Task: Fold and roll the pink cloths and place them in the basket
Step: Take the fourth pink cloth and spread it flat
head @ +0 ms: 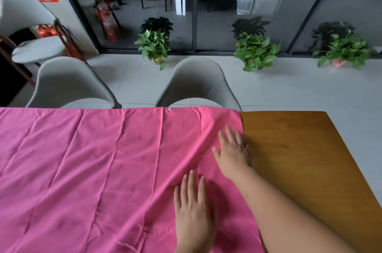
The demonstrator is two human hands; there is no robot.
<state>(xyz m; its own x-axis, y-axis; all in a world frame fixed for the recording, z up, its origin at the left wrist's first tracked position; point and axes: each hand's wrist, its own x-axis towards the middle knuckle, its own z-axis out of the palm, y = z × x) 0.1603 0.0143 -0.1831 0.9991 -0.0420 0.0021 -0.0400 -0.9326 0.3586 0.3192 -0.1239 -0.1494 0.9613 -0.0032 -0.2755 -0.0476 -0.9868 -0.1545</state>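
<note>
A large pink cloth [93,170] lies spread flat over most of the wooden table [299,159], with creases running front to back and a small white snap at its far edge. My left hand [194,211] lies flat on the cloth near the front, fingers straight and pointing away. Further back, my right hand [232,151] presses flat on the cloth right at its right edge, fingers spread. No basket is in view.
Two grey chairs [198,85] stand tucked against the table's far side. Beyond them are potted plants [256,52] on a tiled floor along a glass wall. Bare wood shows at the table's right end.
</note>
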